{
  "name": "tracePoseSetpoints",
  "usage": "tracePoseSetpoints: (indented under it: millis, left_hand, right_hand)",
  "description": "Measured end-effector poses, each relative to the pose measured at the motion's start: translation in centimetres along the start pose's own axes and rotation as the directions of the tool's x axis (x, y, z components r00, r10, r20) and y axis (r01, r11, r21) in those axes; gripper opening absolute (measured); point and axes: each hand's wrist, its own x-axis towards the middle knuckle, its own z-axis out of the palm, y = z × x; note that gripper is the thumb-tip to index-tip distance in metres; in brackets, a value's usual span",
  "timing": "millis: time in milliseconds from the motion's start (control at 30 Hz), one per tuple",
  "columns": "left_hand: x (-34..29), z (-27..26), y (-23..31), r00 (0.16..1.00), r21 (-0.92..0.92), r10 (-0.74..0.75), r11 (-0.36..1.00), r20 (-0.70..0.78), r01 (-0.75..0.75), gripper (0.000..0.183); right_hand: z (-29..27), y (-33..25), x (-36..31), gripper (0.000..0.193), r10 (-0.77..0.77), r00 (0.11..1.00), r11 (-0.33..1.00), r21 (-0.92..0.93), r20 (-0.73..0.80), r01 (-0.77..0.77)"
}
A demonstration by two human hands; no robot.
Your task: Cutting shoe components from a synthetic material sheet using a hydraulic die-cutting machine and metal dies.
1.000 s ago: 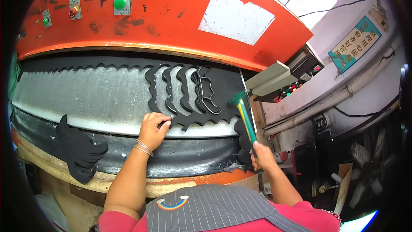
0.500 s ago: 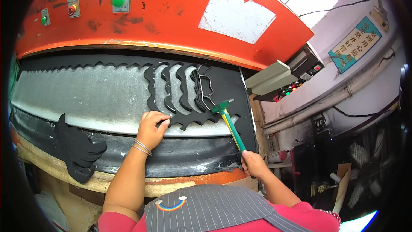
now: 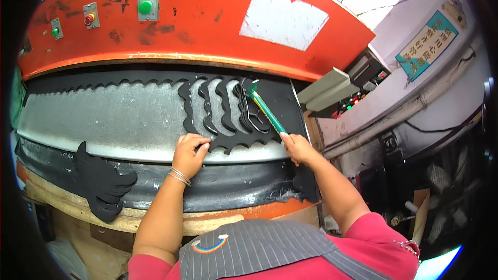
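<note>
A worker in a striped apron leans over a pale grey board set on a worktop, a hammer gripped in the right hand. The fingers of that hand are wrapped around the lower end of the green handle, and the hammer's head is at the upper part of a wavy-edged cutting die; whether the two touch cannot be told from this angle. The die is on a black sheet along the board's right side, just beside a row of curved strips left between cut-outs. The left hand, with bangles at the wrist, rests by the sheet's lower left end, its fingers bent and close together; whether they pinch the edge is unclear. A fanned pile of black cut pieces lies at the worktop's front, to the left and well apart from the die. Behind stands an orange machine, with a green button and a red one on its face.
</note>
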Motion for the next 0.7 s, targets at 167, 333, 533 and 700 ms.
tracePoseSetpoints:
  millis: [167,333,533,700]
  left_hand:
    - [-0.2,-0.1,-0.5,1.0,-0.004,0.01,1.0,0.013,-0.01,0.013]
    - [-0.5,-0.5,0.0,1.0,-0.003,-0.013,1.0,0.002,0.013,0.013]
    - [0.4,0.2,-0.2,0.999,0.006,0.045,0.999,-0.006,-0.045,0.013]
    - [-0.1,-0.1,-0.5,0.999,0.037,0.033,0.999,-0.002,-0.033,0.012]
  right_hand:
    - [-1.9,-1.0,-4.9,0.051,-0.041,0.999,0.8,0.599,-0.018,0.043]
    - [-0.9,2.5,-10.0,0.056,-0.31,0.881,0.552,0.687,-0.357,0.472]
    - [5.4,11.2,-11.6,0.041,-0.183,0.967,0.983,-0.025,-0.179,0.182]
    - [2.5,4.0,-10.9,0.037,-0.077,0.997,0.884,0.462,0.001,0.068]
